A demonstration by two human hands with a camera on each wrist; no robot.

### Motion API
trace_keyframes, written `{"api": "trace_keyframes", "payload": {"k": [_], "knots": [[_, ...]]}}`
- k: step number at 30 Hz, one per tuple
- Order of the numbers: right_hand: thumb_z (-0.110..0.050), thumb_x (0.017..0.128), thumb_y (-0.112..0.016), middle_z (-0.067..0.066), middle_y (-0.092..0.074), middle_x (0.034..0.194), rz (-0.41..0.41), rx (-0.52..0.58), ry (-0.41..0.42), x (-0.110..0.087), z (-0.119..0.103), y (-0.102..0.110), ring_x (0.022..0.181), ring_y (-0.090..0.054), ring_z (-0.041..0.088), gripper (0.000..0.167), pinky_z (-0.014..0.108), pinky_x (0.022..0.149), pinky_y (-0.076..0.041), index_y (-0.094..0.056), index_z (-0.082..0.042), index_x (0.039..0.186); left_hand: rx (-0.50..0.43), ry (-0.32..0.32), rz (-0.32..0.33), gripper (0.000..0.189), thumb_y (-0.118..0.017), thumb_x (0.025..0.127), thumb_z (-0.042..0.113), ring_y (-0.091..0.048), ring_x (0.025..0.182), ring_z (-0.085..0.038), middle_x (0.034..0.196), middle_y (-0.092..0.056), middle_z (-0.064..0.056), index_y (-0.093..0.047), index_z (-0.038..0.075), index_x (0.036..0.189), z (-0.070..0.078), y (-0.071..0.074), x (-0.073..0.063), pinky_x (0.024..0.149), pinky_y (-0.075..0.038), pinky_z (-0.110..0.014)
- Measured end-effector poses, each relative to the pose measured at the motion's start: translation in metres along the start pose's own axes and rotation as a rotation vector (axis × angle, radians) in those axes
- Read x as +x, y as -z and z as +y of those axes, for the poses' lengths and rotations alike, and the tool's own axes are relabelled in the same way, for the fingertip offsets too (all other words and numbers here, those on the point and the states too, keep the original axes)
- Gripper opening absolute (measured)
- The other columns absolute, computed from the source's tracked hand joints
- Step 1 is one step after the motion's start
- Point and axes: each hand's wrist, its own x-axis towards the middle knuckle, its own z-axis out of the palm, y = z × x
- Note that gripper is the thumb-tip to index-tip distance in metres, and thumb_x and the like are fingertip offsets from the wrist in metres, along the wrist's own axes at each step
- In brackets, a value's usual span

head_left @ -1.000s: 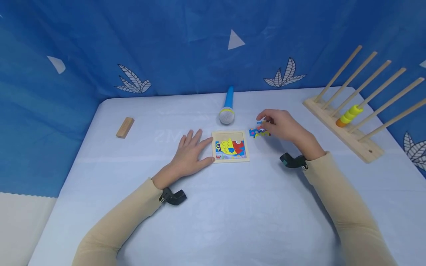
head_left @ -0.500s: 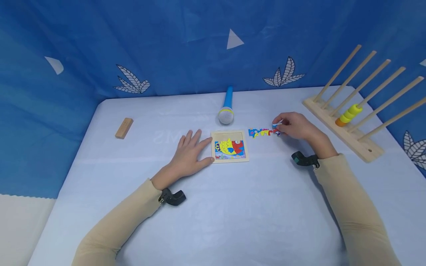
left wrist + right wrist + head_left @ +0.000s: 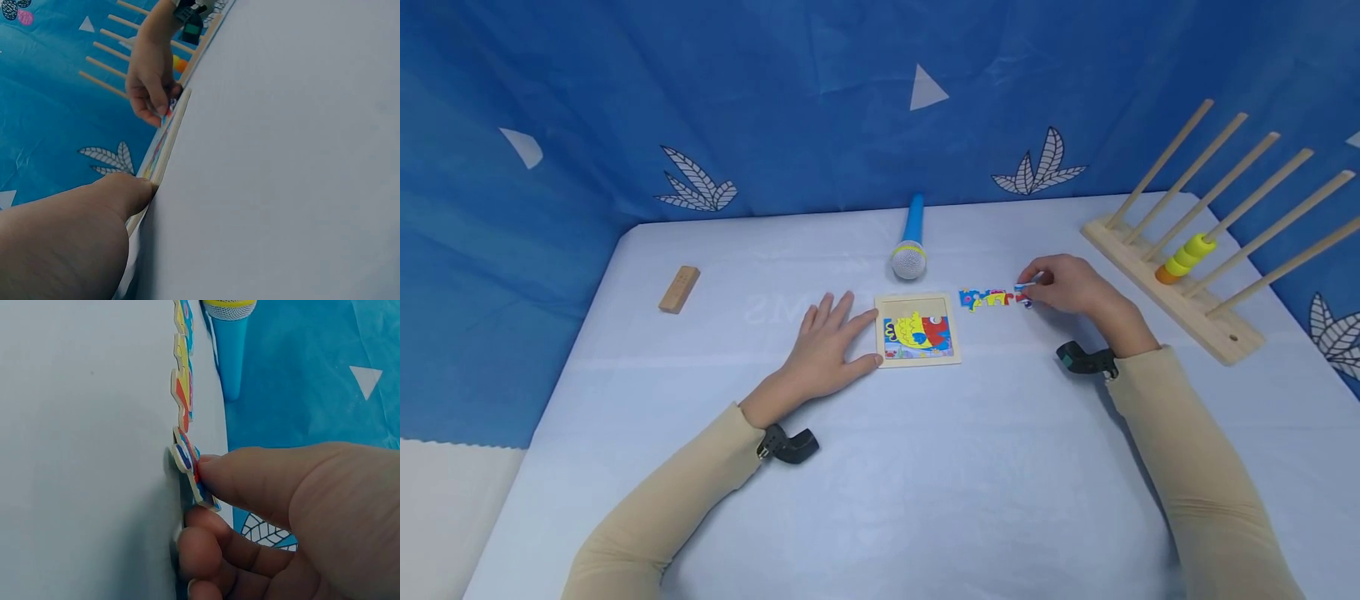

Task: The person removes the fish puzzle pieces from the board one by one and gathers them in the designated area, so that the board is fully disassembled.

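Note:
Flat on the table, a wooden puzzle tray (image 3: 917, 363) has its lower part filled with a yellow and red fish picture, while bare wood shows along its top. My left hand (image 3: 827, 354) lies with fingers spread, thumb and index finger touching the tray's left edge. Right of the tray, a short row of joined puzzle pieces (image 3: 987, 298) lies on the cloth. At that row's right end my right hand (image 3: 1063, 285) pinches a puzzle piece (image 3: 189, 464) between thumb and fingers. In the right wrist view this piece is tilted and close against the row's end.
Behind the tray lies a blue toy microphone (image 3: 911, 242). A small wooden block (image 3: 680, 289) sits at the far left. On the right stands a wooden peg rack (image 3: 1180, 292) with tall pegs and a few yellow and orange beads (image 3: 1186, 260). A blue curtain (image 3: 850, 100) hangs behind.
My right hand has moved right with the pinched puzzle piece, from above the row to its right end, uncovering the row. My left hand stays at the tray.

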Motion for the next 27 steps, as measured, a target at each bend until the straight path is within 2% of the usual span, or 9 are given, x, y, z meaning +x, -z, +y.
{"api": "trace_keyframes", "payload": {"k": [9, 17, 27], "knots": [[-0.015, 0.096, -0.065, 0.020, -0.059, 0.102, 0.060, -0.024, -0.003, -0.001, -0.002, -0.008, 0.092, -0.050, 0.033, 0.026, 0.037, 0.071, -0.043, -0.067, -0.002, 0.118, -0.001, -0.007, 0.000, 0.073, -0.061, 0.094, 0.051, -0.005, 0.158, -0.047, 0.170, -0.019, -0.019, -0.041, 0.020, 0.158, 0.000, 0.001, -0.001, 0.125, -0.006, -0.068], [-0.013, 0.095, -0.063, 0.019, -0.058, 0.100, 0.079, -0.021, -0.022, -0.002, -0.004, -0.012, 0.092, -0.050, 0.032, 0.025, 0.038, 0.073, -0.044, -0.067, -0.001, 0.117, -0.010, -0.002, -0.005, 0.073, -0.061, 0.094, 0.051, -0.005, 0.159, -0.045, 0.171, -0.018, -0.018, -0.041, 0.020, 0.158, 0.001, 0.001, -0.001, 0.125, -0.006, -0.067], [-0.013, 0.095, -0.064, 0.015, -0.057, 0.092, 0.069, -0.013, 0.006, -0.003, -0.003, -0.009, 0.088, -0.050, 0.030, 0.023, 0.036, 0.071, -0.041, -0.067, 0.000, 0.114, -0.015, -0.010, 0.001, 0.072, -0.060, 0.095, 0.050, -0.005, 0.159, -0.046, 0.170, -0.019, -0.020, -0.041, 0.019, 0.157, 0.000, 0.001, -0.001, 0.125, -0.005, -0.067]]}}
